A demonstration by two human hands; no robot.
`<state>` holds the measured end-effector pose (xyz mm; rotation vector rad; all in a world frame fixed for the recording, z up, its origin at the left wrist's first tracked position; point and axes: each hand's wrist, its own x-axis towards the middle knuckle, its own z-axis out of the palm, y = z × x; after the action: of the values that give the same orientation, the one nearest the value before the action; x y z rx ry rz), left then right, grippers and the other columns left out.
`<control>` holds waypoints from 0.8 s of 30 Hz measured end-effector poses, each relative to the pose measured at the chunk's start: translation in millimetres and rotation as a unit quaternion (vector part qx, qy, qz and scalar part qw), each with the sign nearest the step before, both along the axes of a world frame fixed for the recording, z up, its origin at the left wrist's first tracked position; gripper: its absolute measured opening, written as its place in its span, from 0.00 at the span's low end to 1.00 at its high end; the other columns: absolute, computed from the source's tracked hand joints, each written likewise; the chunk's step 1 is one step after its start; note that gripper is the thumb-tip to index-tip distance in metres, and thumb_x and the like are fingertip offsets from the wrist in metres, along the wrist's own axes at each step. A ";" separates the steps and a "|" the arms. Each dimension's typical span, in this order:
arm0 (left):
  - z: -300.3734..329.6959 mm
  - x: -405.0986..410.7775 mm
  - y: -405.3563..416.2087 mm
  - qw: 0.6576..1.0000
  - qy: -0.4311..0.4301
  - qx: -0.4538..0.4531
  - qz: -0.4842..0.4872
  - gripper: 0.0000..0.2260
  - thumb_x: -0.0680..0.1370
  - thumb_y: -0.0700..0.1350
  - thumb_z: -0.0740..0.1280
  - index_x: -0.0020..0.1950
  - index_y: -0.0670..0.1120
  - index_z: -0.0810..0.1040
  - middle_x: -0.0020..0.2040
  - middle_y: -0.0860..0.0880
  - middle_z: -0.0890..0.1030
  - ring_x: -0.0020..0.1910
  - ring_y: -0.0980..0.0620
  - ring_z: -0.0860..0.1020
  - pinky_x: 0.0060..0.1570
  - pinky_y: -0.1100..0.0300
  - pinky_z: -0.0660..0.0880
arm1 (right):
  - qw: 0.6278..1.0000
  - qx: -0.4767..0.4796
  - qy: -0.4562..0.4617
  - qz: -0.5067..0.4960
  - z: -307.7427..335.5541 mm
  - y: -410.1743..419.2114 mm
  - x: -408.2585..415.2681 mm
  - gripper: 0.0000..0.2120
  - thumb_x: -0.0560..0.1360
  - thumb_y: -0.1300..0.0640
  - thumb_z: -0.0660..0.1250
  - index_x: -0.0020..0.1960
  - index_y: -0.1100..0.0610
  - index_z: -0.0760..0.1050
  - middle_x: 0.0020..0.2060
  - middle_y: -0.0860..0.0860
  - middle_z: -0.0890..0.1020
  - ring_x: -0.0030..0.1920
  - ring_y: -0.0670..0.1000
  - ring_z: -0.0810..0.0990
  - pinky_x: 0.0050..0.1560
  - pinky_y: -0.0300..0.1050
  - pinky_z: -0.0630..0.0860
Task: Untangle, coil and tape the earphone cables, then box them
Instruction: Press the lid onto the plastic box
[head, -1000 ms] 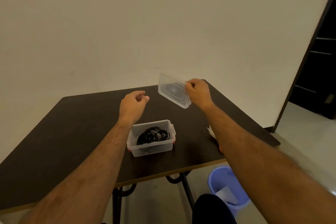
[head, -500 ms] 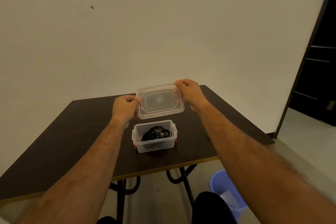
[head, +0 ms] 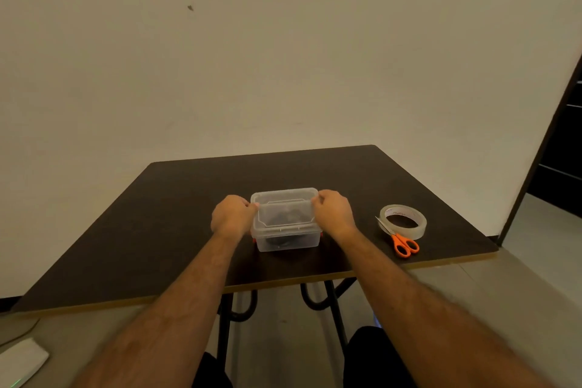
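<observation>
A small clear plastic box (head: 288, 241) stands in the middle of the dark table (head: 176, 230). Its clear lid (head: 283, 209) lies on top of it. Black coiled earphone cables (head: 278, 241) show dimly through the lid and the front wall. My left hand (head: 232, 217) grips the lid's left edge and my right hand (head: 333, 213) grips its right edge. Small orange clips show at the box's lower corners.
A roll of clear tape (head: 403, 220) lies right of the box, with orange-handled scissors (head: 401, 242) resting against its near side. The table's front edge runs just beyond my forearms. A wall stands behind the table and a dark doorway is at far right.
Both hands have lowered the lid from above the box onto it. The camera has tilted, bringing the tape and scissors into view.
</observation>
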<state>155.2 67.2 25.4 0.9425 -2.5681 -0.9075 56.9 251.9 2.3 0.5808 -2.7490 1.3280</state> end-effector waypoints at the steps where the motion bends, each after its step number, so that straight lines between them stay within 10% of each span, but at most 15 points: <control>1: -1.7 0.3 0.5 1.000 -0.019 -0.013 0.003 0.12 0.80 0.54 0.66 0.47 0.46 0.81 0.42 0.48 0.81 0.39 0.50 0.80 0.35 0.58 0.77 | 1.000 0.021 -0.001 -0.008 -3.1 -0.4 0.0 0.12 0.83 0.54 0.58 0.56 0.57 0.78 0.50 0.52 0.81 0.49 0.49 0.81 0.51 0.45 0.81; 13: -11.6 -4.8 -4.3 0.998 -0.059 0.000 -0.008 0.10 0.81 0.52 0.65 0.49 0.47 0.80 0.43 0.48 0.81 0.38 0.52 0.80 0.31 0.61 0.72 | 0.997 0.077 -0.012 -0.011 -15.3 -1.7 -5.5 0.12 0.83 0.52 0.57 0.56 0.54 0.78 0.50 0.51 0.82 0.46 0.45 0.80 0.50 0.43 0.79; 24: -21.2 -0.7 -5.3 0.995 -0.012 0.102 0.004 0.13 0.80 0.55 0.65 0.46 0.47 0.80 0.43 0.47 0.83 0.41 0.50 0.83 0.47 0.53 0.82 | 0.992 0.080 -0.097 0.014 -7.0 -0.6 -5.0 0.13 0.82 0.50 0.56 0.54 0.54 0.77 0.48 0.52 0.80 0.45 0.47 0.79 0.48 0.45 0.78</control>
<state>154.4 61.9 4.2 1.0217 -2.5249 -1.1816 51.9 251.3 -4.8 0.5258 -3.0369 1.2382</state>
